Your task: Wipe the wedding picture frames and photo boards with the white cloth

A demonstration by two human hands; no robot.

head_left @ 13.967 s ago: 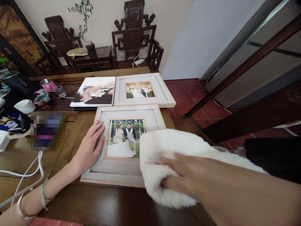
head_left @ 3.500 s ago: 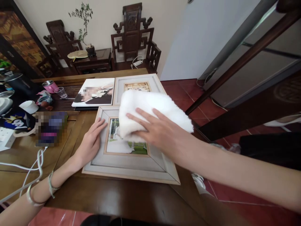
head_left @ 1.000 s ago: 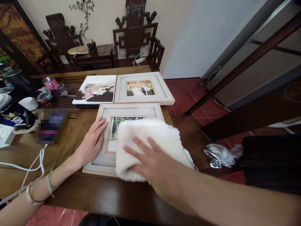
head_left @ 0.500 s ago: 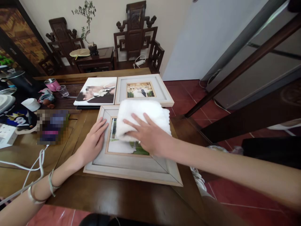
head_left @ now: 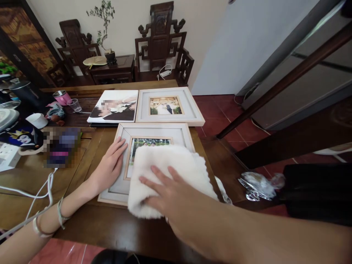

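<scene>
I see a brown table [head_left: 121, 225], a pink cup [head_left: 62, 97] on its left, two dark chairs [head_left: 161, 35] behind, and red floor [head_left: 216, 110] at right. Near the table's right edge lies a pale frame [head_left: 155, 130], its photo [head_left: 135, 148] partly under a white, fluffy cloth [head_left: 170, 159]. The left hand [head_left: 108, 167] rests on the frame's left side, fingers slightly apart. The right hand [head_left: 169, 192] spreads its fingers on the cloth; whether the thumb clamps it, I cannot tell.

Two picture frames [head_left: 156, 131], one cloth [head_left: 162, 156], two chairs [head_left: 161, 36]
</scene>
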